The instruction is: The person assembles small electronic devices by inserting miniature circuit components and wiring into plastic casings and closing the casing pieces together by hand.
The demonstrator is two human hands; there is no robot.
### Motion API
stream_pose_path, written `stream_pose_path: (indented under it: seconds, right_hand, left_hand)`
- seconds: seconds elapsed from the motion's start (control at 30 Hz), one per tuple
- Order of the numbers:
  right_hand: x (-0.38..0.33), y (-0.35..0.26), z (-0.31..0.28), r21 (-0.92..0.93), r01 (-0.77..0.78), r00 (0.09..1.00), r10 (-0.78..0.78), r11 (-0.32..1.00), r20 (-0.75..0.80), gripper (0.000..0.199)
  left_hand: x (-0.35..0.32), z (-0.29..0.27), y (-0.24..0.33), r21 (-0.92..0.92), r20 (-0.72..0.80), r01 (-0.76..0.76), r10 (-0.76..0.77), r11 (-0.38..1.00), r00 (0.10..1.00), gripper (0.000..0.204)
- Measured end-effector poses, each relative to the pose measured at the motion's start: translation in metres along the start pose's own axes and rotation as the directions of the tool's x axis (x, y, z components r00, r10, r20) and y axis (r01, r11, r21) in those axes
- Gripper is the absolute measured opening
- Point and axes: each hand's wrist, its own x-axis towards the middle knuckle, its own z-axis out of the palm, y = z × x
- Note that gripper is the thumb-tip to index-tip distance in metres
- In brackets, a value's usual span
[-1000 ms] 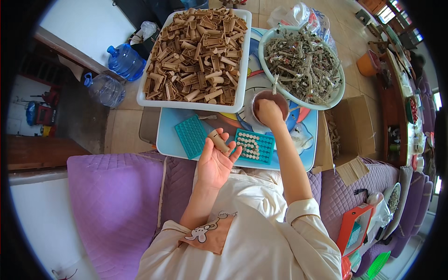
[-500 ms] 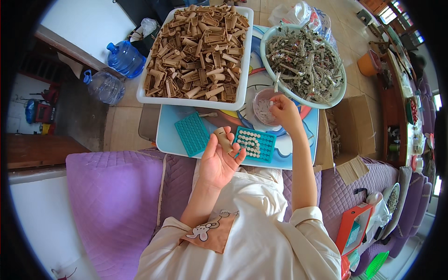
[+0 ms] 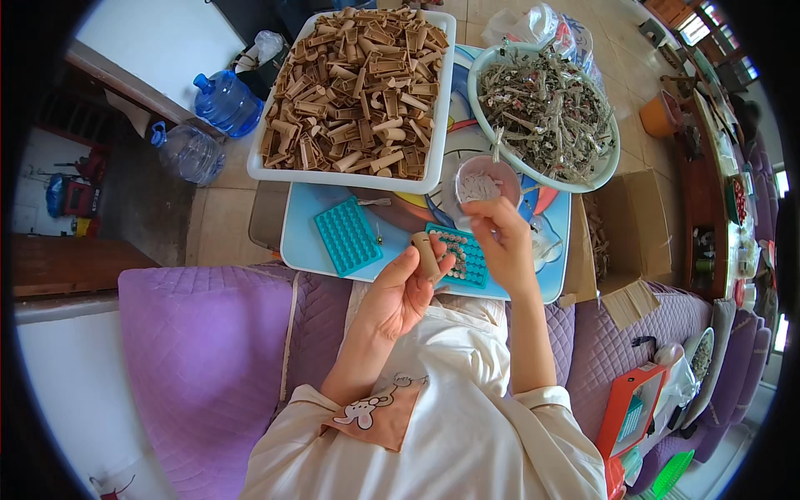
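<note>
Brown tube (image 3: 426, 257), one, tilted, held in the left hand (image 3: 397, 302) over the table's near side: palm up, thumb and fingers curled around it. Right hand (image 3: 503, 240) raised at the near side of the pink bowl (image 3: 509, 177), fingers bent inward; cannot tell if they grip anything. Counted: two teal trays (image 3: 347, 237), one bowl, one white bin (image 3: 342, 178), one pale basin (image 3: 473, 104). Bin's brown pieces (image 3: 358, 92): heaped, uncountable.

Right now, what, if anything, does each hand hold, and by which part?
The left hand holds a rounded brown piece by its sides, upper end free. Whether the right hand holds anything cannot be told.
</note>
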Motion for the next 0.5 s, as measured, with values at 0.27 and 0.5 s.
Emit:
stream_pose_path:
  seconds: [0.27,0.5]
  right_hand:
    - [-0.004,-0.044,-0.005,-0.075,0.215,0.958,-0.195,0.974,0.211,0.019]
    - [0.001,-0.054,-0.011,-0.146,0.290,0.916,-0.230,0.946,0.329,0.017]
  left_hand:
    - [-0.006,-0.002,0.000,0.244,-0.086,0.093,-0.074,0.965,0.994,0.037]
    - [-0.006,-0.005,-0.004,0.285,-0.028,0.080,-0.075,0.955,0.997,0.030]
